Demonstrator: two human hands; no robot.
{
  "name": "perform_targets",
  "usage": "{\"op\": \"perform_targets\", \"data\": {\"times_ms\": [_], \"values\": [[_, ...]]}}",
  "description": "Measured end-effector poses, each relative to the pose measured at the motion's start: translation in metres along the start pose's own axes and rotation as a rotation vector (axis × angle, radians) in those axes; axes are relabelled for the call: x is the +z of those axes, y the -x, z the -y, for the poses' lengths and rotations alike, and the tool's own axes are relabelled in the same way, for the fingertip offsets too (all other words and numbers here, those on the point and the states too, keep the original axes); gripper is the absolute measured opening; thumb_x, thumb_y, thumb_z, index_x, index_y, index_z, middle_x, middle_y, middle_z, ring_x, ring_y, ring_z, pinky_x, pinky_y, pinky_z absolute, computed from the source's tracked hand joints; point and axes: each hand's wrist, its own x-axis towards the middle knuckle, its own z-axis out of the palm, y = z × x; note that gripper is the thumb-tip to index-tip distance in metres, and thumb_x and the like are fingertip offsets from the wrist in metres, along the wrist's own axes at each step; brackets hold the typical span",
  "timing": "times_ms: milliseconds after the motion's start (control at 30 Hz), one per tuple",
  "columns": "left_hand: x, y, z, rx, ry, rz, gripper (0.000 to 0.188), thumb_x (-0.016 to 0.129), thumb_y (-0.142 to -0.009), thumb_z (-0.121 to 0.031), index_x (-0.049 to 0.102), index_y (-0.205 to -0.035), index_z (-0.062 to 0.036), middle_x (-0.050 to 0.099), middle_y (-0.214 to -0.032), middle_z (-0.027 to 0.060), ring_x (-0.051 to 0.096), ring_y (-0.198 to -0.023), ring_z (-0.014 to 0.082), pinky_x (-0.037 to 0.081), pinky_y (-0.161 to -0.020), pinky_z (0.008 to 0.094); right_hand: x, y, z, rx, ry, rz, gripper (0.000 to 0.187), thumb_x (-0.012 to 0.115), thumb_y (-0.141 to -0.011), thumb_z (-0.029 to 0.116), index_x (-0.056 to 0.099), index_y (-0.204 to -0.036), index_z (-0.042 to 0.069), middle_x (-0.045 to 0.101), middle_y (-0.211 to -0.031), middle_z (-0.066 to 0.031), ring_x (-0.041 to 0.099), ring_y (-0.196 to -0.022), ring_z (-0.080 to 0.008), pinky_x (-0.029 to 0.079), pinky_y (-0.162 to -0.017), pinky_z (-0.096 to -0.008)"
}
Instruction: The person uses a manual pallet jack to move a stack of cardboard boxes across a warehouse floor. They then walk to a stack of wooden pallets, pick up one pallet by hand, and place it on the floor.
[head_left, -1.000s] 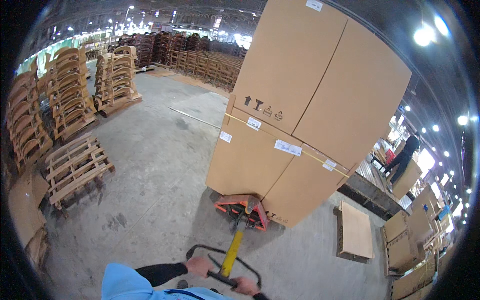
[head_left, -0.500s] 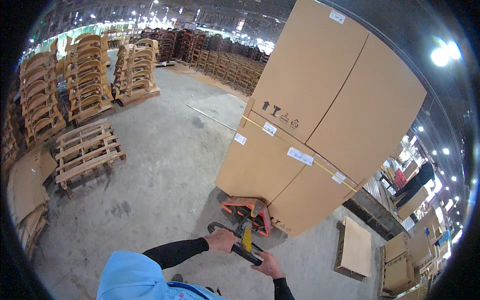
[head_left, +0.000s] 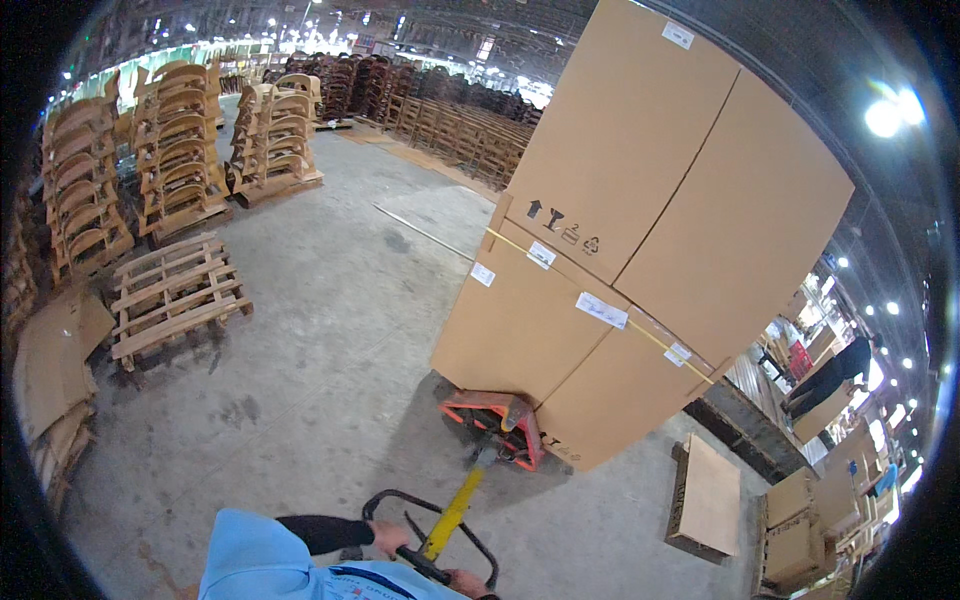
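Observation:
My left hand [head_left: 390, 538] is closed round the crossbar of a black loop handle [head_left: 392, 494]. At the bar's other end, my right hand [head_left: 466, 583] also grips it, partly cut off by my light-blue clothing. A yellow shaft [head_left: 452, 515] links the handle to an orange pallet jack [head_left: 490, 415]. The shaft slopes down toward me. Standing over the jack is a tall load of large brown cartons [head_left: 640, 230], stacked in two tiers and leaning in this tilted view. White labels and a yellow strap cross its middle. The jack's forks are hidden under the load.
On the left lies a bare wooden pallet [head_left: 180, 295], near stacked curved wooden chair frames [head_left: 180, 140] and flattened cardboard [head_left: 60, 350]. A low flat carton [head_left: 708, 495] sits at right. Beyond it, a person in dark clothes [head_left: 838, 370] stands by a raised platform [head_left: 745, 430].
The jack's handle has swung down and toward me, with both my hands on it drawn close to my body. The cartons stay almost where they were.

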Motion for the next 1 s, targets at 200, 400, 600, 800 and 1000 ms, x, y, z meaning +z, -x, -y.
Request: {"op": "perform_targets", "data": {"times_ms": [200,400,600,800,1000], "values": [[-0.244,0.006,-0.095,0.081,0.013,-0.184,0.051,0.075,-0.066,-0.039,0.061,-0.106,-0.0119,0.067,-0.085,0.016,0.065,-0.081,0.0345,0.051,-0.07,0.047,-0.147,-0.002,-0.029,0.031,0.277,-0.122,0.055,0.069,-0.072,0.06,0.068,-0.097,0.012,0.068,-0.091,-0.015,0.066,-0.087,-0.0335,0.051,-0.077,-0.0435],[-0.257,-0.023,-0.081,-0.052,-0.206,-0.183,0.051,0.074,-0.063,-0.041,0.065,-0.104,-0.0127,0.068,-0.083,0.0151,0.066,-0.082,0.0365,0.052,-0.071,0.0496,-0.18,-0.002,-0.008,-0.027,0.319,-0.294,0.05,0.073,-0.07,0.049,0.069,-0.105,0.014,0.068,-0.096,-0.0123,0.065,-0.09,-0.0311,0.052,-0.08,-0.042],[-0.066,0.002,-0.063,-0.157,-0.129,-0.056,0.043,0.07,-0.066,-0.037,0.067,-0.094,-0.0039,0.068,-0.088,0.0183,0.066,-0.082,0.0358,0.053,-0.068,0.048,0.03,-0.01,-0.072,0.189,0.197,-0.148,0.057,0.064,-0.076,0.061,0.068,-0.111,0.017,0.07,-0.098,-0.0135,0.066,-0.093,-0.0344,0.052,-0.08,-0.0438],[-0.079,-0.02,-0.059,-0.125,-0.028,-0.009,0.03,0.068,-0.067,-0.029,0.069,-0.081,-0.0024,0.068,-0.078,0.0181,0.067,-0.076,0.0358,0.052,-0.066,0.0479,-0.013,-0.013,-0.078,0.249,0.254,-0.01,0.061,0.066,-0.072,0.065,0.07,-0.105,0.013,0.07,-0.097,-0.0133,0.066,-0.091,-0.0337,0.052,-0.079,-0.043],[-0.265,-0.034,-0.124,-0.203,-0.17,-0.26,0.029,0.066,-0.065,-0.029,0.069,-0.082,-0.0049,0.066,-0.075,0.0203,0.065,-0.071,0.0386,0.051,-0.064,0.0494,-0.202,0.003,-0.039,0.186,0.43,-0.288,0.054,0.072,-0.067,0.06,0.071,-0.083,0.009,0.068,-0.08,-0.0165,0.067,-0.077,-0.0331,0.052,-0.071,-0.0445]]}}
